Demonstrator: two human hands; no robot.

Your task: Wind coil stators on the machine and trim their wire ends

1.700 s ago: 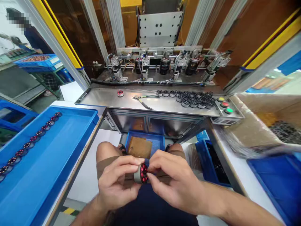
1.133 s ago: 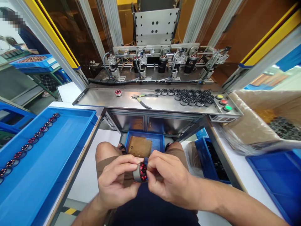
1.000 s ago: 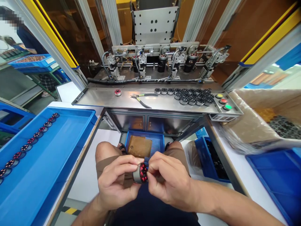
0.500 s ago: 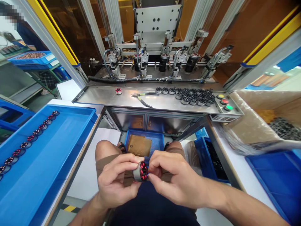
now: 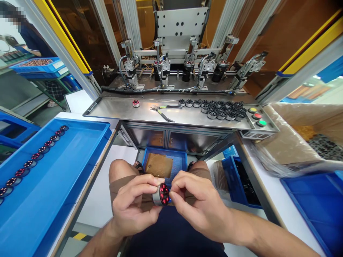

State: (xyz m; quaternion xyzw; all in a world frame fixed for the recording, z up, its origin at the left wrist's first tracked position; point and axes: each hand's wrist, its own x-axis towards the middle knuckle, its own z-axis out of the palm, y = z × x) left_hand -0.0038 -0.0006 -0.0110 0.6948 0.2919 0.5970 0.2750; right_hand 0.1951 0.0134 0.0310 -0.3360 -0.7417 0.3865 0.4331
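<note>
Motor part (image 5: 161,195), grey cylindrical side, black end face, red windings showing

Pliers (image 5: 166,117) lie open on the bench (image 5: 112,107); buttons (image 5: 257,116) sit at its right end; cardboard (image 5: 160,166) lies in a bin (image 5: 180,162).

Desk (image 5: 112,109): pliers (image 5: 159,109) mid-ish, parts cluster (image 5: 221,112) right of them
Tray (image 5: 66,167): over left, row of parts (image 5: 36,156) inside
Box (image 5: 286,137): off right
</note>
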